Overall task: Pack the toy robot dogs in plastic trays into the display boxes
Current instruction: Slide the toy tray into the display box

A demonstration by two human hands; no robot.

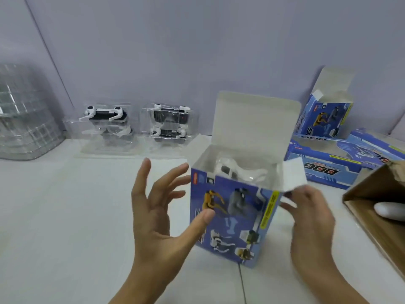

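Display box (232, 216), blue printed cardboard, stands open on the counter (65, 216) with a trayed toy dog (238, 170) inside. Left hand (160, 207) is spread beside it; right hand (311, 207) pinches a side flap (294, 174). It looks light and crushable; hold its corners.

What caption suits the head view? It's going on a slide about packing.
Right hand pinches the side flap of the open blue display box, toy dog inside; left hand open beside it.
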